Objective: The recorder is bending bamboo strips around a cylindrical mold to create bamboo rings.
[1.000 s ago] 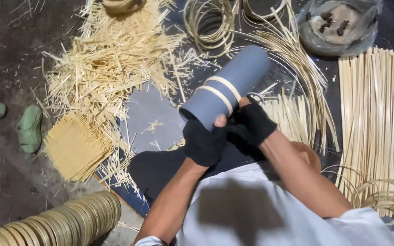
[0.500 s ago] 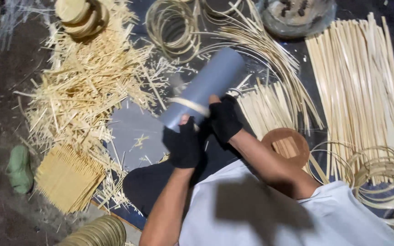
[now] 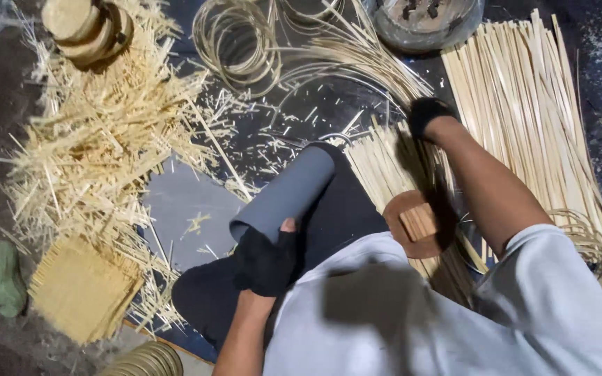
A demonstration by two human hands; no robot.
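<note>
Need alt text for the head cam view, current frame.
Seen from above, a person's gloved left hand grips a grey tube on their lap, while the gloved right hand reaches out to a bundle of thin bamboo strips. Straw-coloured offcuts, coiled strip rings and a round wooden disc lie around them.

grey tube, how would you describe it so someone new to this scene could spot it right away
Start at the big heap of pale straw-like offcuts on the left, then look right to the dark mat in front of the person. The grey tube lies slanted there, its near end gripped by the black-gloved left hand. It is the only smooth, grey, round thing among thin pale strips.
</note>
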